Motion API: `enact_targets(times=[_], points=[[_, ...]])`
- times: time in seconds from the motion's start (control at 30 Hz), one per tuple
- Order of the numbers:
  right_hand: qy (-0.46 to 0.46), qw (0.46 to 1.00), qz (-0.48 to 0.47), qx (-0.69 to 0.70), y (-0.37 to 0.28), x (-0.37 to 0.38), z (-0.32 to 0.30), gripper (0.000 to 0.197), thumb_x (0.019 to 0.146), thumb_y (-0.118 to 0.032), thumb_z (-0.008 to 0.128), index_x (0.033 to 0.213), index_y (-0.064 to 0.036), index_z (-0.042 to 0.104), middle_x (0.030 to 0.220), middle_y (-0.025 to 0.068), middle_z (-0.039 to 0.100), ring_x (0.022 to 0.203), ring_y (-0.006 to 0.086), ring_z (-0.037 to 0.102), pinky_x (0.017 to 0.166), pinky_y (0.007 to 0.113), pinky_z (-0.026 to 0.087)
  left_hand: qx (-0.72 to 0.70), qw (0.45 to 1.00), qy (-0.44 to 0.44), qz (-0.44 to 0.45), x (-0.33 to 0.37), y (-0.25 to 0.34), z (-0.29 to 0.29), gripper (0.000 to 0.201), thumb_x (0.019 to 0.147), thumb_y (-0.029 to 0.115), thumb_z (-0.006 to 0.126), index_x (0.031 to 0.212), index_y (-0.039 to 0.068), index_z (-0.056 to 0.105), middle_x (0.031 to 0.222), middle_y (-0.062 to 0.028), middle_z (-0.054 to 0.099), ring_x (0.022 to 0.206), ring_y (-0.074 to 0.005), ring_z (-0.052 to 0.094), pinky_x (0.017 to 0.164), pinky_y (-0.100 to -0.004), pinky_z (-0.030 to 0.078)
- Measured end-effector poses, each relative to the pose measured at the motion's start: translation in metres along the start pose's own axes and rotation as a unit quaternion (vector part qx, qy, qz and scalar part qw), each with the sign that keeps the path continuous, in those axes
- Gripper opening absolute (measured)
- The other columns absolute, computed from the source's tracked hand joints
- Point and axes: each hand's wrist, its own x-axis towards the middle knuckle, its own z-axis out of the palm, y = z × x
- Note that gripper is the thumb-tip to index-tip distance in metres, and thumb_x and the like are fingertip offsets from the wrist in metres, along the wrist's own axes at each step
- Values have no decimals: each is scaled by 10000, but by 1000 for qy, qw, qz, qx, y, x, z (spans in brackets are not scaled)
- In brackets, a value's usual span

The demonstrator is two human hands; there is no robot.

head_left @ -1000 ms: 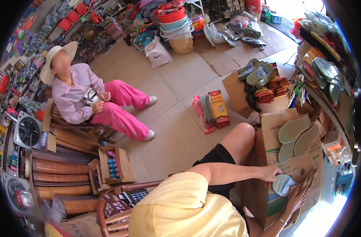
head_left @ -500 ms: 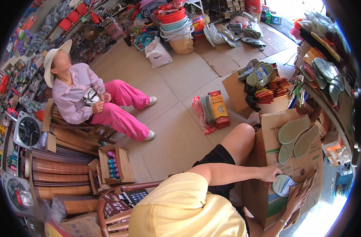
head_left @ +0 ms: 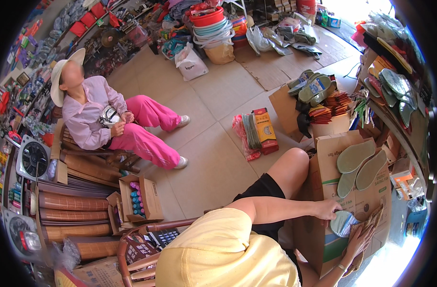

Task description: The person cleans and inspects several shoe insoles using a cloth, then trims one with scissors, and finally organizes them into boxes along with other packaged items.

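Observation:
My left hand (head_left: 327,210) is closed, fingers curled, at the upper edge of a pale green insole (head_left: 343,223) with a shiny, plastic-like surface. My right hand (head_left: 359,243) lies flat with fingers stretched over the insole's lower end and a crumpled brown cloth-like piece (head_left: 370,221). Both hands rest above an upright-standing cardboard box (head_left: 329,184), whose top serves as the surface. Three loose olive-green insoles, one of them a long insole (head_left: 370,170), lie on that box beyond my hands. The insole's lower end is hidden under my right hand.
A bundle of insoles (head_left: 251,131) and a yellow-red box (head_left: 265,130) stand on the tiled floor. An open box (head_left: 334,123) holds red-orange packets beside more insoles. Another person (head_left: 91,112) sits at left near rolled brown mats (head_left: 74,201). A loaded shelf (head_left: 395,119) bounds the right.
My hands and the insole stay nearly in place. The seated person's head has shifted slightly to the left.

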Motion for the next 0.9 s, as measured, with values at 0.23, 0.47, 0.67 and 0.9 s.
enact_targets(times=[0.23, 0.47, 0.67, 0.9], points=[[-20, 1000, 12, -15, -7, 0, -9, 615, 965, -454, 377, 1453, -90, 288, 1506, 109, 282, 1380, 292, 272, 1114, 429, 229, 19, 1000, -11, -13, 0, -1, -2, 384, 792, -13, 441, 1162, -77, 517, 793, -167, 650, 564, -216, 669, 470, -314, 551], [-36, 999, 17, -32, -8, 0, -12, 618, 965, -462, 374, 1453, -92, 290, 1507, 111, 278, 1383, 280, 269, 1119, 419, 223, 18, 1000, -11, -15, 0, 0, -1, 384, 792, -6, 452, 1165, -70, 519, 799, -167, 654, 573, -216, 671, 472, -315, 554], [-29, 999, 13, -29, -7, 0, -10, 620, 965, -456, 376, 1453, -84, 287, 1505, 116, 282, 1380, 284, 273, 1117, 421, 225, 4, 1000, 9, -10, -3, 5, 1, 260, 786, -41, 458, 1018, -85, 567, 769, -166, 648, 565, -233, 671, 447, -329, 555], [-16, 1000, 8, -16, -8, -1, -9, 607, 967, -449, 377, 1451, -93, 292, 1501, 112, 291, 1376, 296, 280, 1112, 430, 234, 19, 1000, -12, -19, -1, 0, -1, 381, 793, -9, 451, 1163, -79, 508, 822, -177, 648, 575, -224, 673, 470, -316, 553]])
